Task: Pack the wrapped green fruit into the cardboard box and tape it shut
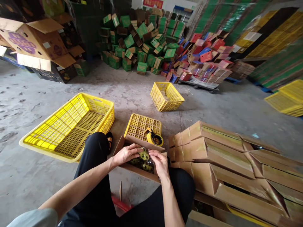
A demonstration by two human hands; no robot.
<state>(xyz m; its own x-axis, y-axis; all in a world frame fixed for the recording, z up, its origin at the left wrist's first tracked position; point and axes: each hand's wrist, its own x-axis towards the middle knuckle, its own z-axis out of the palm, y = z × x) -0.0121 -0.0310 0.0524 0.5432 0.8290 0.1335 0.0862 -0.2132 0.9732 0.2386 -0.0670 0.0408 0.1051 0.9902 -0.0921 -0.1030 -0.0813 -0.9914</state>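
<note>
An open cardboard box (pixel 142 172) sits between my knees, holding round green produce in clear plastic with dark marks (pixel 147 166). A similar green plastic-wrapped pack (pixel 143 154) lies at the top of the box, between my hands. My left hand (pixel 128 154) has its curled fingers on the pack's left side. From the other side, my right hand (pixel 160 161) pinches its right edge with bent fingers. The produce's exact kind cannot be made out. Just beyond the box, a yellow tape dispenser (pixel 153 137) rests on an upturned yellow crate (pixel 137 125).
A large yellow crate (pixel 63 132) stands at my left, a smaller one (pixel 167 97) farther ahead. Stacked cardboard boxes (pixel 227 164) crowd my right side. Behind lie heaps of green boxes (pixel 142 67) and red and blue boxes (pixel 205 56). Larger cartons (pixel 44 42) stand back left.
</note>
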